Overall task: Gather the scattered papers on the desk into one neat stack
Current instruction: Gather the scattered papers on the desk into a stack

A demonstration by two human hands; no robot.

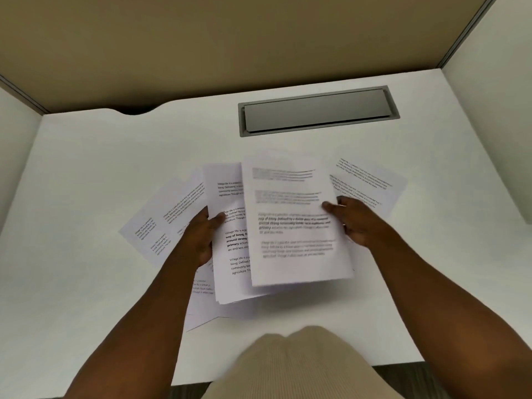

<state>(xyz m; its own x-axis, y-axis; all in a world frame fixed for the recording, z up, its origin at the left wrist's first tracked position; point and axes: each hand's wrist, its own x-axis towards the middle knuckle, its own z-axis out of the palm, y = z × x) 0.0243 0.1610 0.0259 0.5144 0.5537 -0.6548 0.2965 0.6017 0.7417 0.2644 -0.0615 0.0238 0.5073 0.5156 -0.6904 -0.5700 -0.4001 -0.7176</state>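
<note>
Across the white desk (86, 168) we see printed papers fanned out, with tan partition panels (230, 38) closing off the far side and a grey cable-tray lid (318, 110) set flush into the desktop beyond them. Several sheets lie loose on the desk at the left (152, 223), a couple more at the right (371, 180), and others show under our arms near the front edge. Our left hand (198, 237) grips a small bundle of sheets (233, 249) by its left edge, thumb curled over the top page. Our right hand (354, 220) pinches a single top sheet (290, 226) at its right edge, thumb on the printed face; this sheet overlaps the bundle and looks raised off the desk, though motion blur leaves that uncertain. Beige ribbed clothing (299, 367) fills the bottom centre of the view.
</note>
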